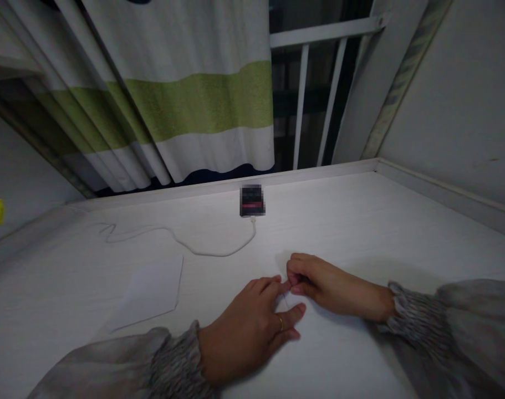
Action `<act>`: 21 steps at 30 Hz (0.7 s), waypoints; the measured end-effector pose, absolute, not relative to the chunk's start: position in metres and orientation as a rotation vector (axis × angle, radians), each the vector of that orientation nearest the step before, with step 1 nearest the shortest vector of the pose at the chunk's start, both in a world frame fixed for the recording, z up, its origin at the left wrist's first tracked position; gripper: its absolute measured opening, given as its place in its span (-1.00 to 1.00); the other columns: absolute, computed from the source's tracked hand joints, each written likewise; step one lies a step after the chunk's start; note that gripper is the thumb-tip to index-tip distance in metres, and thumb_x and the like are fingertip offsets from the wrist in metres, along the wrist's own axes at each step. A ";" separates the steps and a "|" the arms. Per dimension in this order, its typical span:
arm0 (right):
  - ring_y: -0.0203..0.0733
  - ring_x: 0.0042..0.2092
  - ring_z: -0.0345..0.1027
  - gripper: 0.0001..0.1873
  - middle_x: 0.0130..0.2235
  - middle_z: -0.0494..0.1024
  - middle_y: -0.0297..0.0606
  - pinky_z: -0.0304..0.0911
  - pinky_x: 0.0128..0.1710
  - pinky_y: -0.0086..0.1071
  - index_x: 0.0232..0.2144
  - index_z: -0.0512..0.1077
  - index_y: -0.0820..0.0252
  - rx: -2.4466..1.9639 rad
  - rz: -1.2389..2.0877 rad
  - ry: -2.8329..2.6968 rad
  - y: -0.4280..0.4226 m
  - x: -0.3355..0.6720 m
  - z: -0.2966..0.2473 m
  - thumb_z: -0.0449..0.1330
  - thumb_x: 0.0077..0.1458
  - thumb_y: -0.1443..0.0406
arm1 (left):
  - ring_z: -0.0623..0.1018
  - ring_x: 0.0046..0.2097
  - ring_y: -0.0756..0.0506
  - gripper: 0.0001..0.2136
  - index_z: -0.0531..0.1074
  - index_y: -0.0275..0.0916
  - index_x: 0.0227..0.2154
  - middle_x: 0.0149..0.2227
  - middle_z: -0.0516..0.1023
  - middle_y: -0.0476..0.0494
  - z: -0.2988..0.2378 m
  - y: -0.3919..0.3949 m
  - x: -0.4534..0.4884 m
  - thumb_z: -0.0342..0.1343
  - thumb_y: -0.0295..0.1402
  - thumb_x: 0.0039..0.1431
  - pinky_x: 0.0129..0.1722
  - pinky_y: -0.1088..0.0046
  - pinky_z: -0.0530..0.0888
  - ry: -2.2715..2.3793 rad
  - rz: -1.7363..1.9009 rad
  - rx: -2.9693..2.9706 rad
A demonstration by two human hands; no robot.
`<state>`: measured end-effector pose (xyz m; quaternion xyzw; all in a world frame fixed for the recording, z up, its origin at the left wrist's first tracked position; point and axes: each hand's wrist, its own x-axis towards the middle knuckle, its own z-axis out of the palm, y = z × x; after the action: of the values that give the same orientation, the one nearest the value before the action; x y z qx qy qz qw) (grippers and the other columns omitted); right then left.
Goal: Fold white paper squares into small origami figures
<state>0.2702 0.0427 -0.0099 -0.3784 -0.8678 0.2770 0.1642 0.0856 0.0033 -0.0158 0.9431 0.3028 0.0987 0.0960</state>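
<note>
A small piece of white paper [292,301] lay mostly hidden on the white surface [343,354], between the person's two hands. The left hand [250,327] was spread at its left and near sides. The right hand [321,280] was curled at its far right side; whether it pinched the paper, one could not tell. Farther left lay a larger white sheet [152,293].

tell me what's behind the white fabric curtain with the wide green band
Beyond the right edge of the curtain, a white railing with upright bars shows against darkness. Whatever lies directly behind the fabric is covered.
</note>
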 end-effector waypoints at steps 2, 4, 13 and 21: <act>-0.28 -0.35 0.17 -0.85 -0.42 0.32 -0.31 0.11 -0.35 -0.42 -0.55 0.23 0.23 -1.080 0.786 -2.470 0.043 0.270 -0.011 0.07 -0.06 0.52 | 0.23 0.08 -0.23 -0.67 0.30 -0.13 -0.03 0.05 0.27 -0.29 -0.015 0.003 0.083 -0.08 -0.21 0.15 -0.02 0.14 0.28 0.869 0.265 2.788; -0.28 -0.35 0.17 -0.85 -0.42 0.32 -0.31 0.11 -0.36 -0.42 -0.55 0.23 0.23 -1.077 0.787 -2.469 0.043 0.271 -0.012 0.07 -0.06 0.53 | 0.22 0.11 -0.22 -0.67 0.30 -0.14 -0.03 0.08 0.26 -0.29 -0.013 0.004 0.081 -0.09 -0.22 0.16 0.02 0.15 0.25 0.848 0.247 2.770; -0.30 -0.37 0.16 -0.85 -0.43 0.31 -0.34 0.10 -0.37 -0.44 -0.54 0.22 0.23 -1.088 0.815 -2.454 0.042 0.273 -0.013 0.07 -0.06 0.52 | 0.11 0.18 -0.18 -0.67 0.32 -0.17 -0.03 0.12 0.21 -0.29 -0.003 0.006 0.071 -0.09 -0.24 0.17 0.10 0.21 0.18 0.682 0.187 2.738; -0.32 -0.40 0.16 -0.90 -0.43 0.30 -0.36 0.10 -0.41 -0.45 -0.49 0.24 0.22 -1.160 0.867 -2.369 0.041 0.276 -0.015 0.12 -0.03 0.44 | 0.09 0.18 -0.24 -0.68 0.33 -0.12 -0.04 0.19 0.04 -0.26 -0.008 0.011 0.070 -0.08 -0.23 0.16 0.08 0.13 0.17 0.667 0.219 2.673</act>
<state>0.2756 0.0409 -0.0148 -0.4108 -0.8391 0.3071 0.1813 0.0697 0.0113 -0.0085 0.9499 0.2372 0.0778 0.1880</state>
